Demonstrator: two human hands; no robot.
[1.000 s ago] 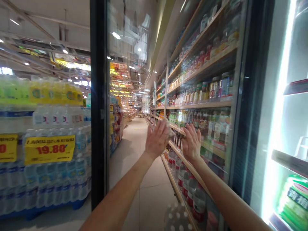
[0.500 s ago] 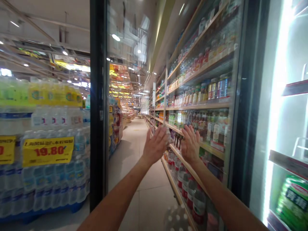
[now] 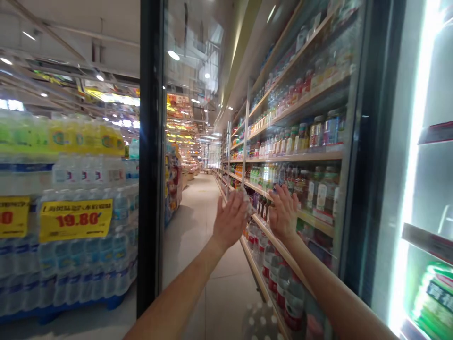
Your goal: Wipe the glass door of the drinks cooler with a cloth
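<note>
My left hand (image 3: 230, 217) is raised in front of the glass door (image 3: 191, 255), its fingers stretched up and pressed over a pale, crumpled cloth (image 3: 248, 204). Only the cloth's edge shows past the fingers; the rest is hidden behind the hand. My right hand (image 3: 284, 213) is to its right, fingers apart and palm towards the glass, holding nothing that I can see. It appears to rest against the pane. Shelves of bottles (image 3: 323, 191) show in the glass behind both hands.
A dark door frame (image 3: 150, 156) edges the pane on the left. Beyond it stand stacked packs of bottled water (image 3: 76, 278) with a yellow price sign (image 3: 76, 219). At right are a bright light strip (image 3: 410, 165) and a green package (image 3: 433, 297) on a cooler shelf.
The view has shifted slightly, so the door frame and shelves sit further right. Both hands stay raised at the glass; the left still has the cloth.
</note>
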